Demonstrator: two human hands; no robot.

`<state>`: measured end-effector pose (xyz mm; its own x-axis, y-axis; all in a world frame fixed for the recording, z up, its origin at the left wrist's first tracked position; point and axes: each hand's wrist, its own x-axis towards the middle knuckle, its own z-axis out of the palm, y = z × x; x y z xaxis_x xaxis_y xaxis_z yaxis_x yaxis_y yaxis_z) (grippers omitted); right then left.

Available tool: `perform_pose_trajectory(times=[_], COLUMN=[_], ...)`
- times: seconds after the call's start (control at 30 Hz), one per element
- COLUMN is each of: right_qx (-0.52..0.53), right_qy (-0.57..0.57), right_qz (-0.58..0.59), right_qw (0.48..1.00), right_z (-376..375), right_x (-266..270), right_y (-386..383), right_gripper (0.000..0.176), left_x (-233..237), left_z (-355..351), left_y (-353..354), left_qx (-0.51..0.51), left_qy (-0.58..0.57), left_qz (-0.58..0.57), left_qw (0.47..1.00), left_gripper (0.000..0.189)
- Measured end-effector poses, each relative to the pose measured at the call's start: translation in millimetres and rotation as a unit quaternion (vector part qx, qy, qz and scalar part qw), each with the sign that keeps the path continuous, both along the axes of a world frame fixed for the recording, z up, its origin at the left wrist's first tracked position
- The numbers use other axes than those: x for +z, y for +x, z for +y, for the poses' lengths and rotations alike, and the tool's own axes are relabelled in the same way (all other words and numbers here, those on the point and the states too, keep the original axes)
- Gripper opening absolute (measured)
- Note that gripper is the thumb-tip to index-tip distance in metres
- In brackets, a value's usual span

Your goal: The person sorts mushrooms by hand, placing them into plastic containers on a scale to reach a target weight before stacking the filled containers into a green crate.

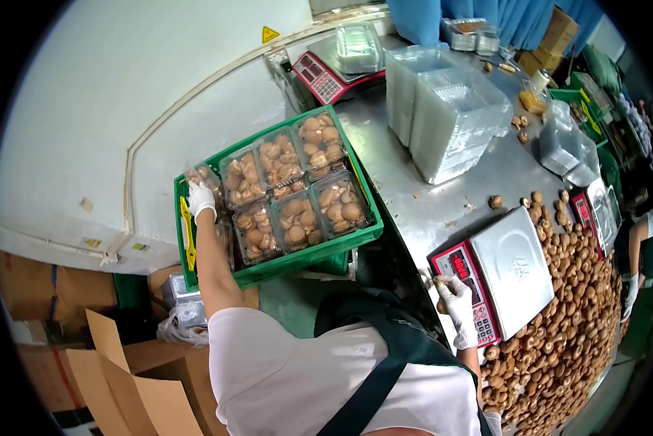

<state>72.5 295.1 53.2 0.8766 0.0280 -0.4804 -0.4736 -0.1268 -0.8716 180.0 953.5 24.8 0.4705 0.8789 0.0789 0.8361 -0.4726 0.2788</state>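
My left hand (201,200), in a white glove, grips a clear plastic box of mushrooms (204,176) at the left end of a green crate (308,267). Several more lidded boxes of brown mushrooms (294,220) fill the crate in rows. My right hand (456,309), gloved too, is at the table edge by the keypad of a red scale (490,336). Its fingers are curled together around a small brown piece that looks like a mushroom (442,307). The scale's steel pan (513,270) bears nothing, and its red display is lit.
Loose mushrooms (551,349) are heaped on the steel table (384,145) right of the scale. Stacks of clear empty boxes (446,109) stand farther back, near a second scale (319,78). Open cardboard boxes (144,385) are at lower left. A co-worker's gloved hand (630,294) shows at far right.
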Motion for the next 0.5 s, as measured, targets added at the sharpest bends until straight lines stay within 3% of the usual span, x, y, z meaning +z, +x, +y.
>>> perform_pose_trajectory(times=[0.07, 0.17, 0.2, 0.27, 0.3, 0.4, 0.5], right_qx=[-0.012, -0.018, -0.021, -0.031, -0.038, -0.040, -0.022], right_qy=[-0.023, -0.033, -0.032, -0.011, 0.008, -0.013, -0.027], right_qz=[-0.022, -0.026, -0.027, -0.002, 0.022, -0.023, -0.034], right_qw=[0.999, 0.999, 0.999, 0.999, 0.999, 0.999, 0.999], right_z=[-7.1, -6.1, -5.2, -2.3, -1.0, -1.5, 1.8], right_x=[-9.6, -1.5, -0.5, 10.8, 14.1, -6.2, 0.7], right_y=[-8.2, -16.5, -18.6, -20.9, -21.4, -23.9, -20.4], right_gripper=[0.015, 0.015, 0.015, 0.015, 0.014, 0.013, 0.012], left_x=[-7.4, 25.5, 25.3, 22.2, 18.0, 1.5, 24.2], left_z=[2.6, -9.8, -12.1, -19.6, -20.9, -18.6, -35.4], left_y=[0.3, 3.1, 4.6, 9.6, 9.4, 3.9, 8.5], left_qx=[-0.005, 0.021, 0.019, 0.032, -0.001, -0.064, -0.119], left_qy=[0.107, -0.045, -0.043, -0.101, -0.070, -0.038, -0.007], left_qz=[0.071, 0.053, 0.054, -0.129, -0.116, -0.115, -0.013], left_qw=[0.992, 0.997, 0.997, 0.986, 0.991, 0.990, 0.993], left_gripper=[0.053, 0.062, 0.062, 0.079, 0.094, 0.091, 0.081])
